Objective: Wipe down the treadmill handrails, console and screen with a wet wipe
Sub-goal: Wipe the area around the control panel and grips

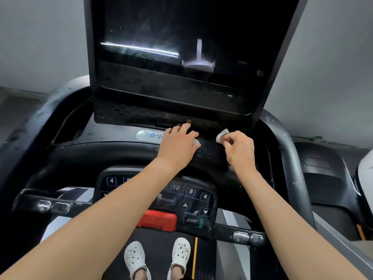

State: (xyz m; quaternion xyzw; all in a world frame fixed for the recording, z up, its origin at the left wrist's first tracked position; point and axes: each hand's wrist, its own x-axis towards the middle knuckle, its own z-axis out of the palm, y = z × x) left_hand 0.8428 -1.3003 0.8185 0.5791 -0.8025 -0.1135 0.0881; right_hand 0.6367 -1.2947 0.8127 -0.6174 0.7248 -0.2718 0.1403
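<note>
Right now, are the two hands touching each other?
Apart. The head view shows a strip of black console between the left hand and the right hand, which pinches the wipe.

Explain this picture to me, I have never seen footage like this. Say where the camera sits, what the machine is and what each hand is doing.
The camera is worn on the person's head and looks forward and down, so you see their own two arms reaching out. The machine is a treadmill: its tall screen is dark and shows only reflections, below it sits the button panel with a red stop button, and curved handrails run along both sides. The person stands on the belt in white clogs. The right hand pinches a small bunched wet wipe at the speckled ledge under the screen. The left hand holds nothing; it lies on that ledge, fingers reaching toward the gap below the screen.
</note>
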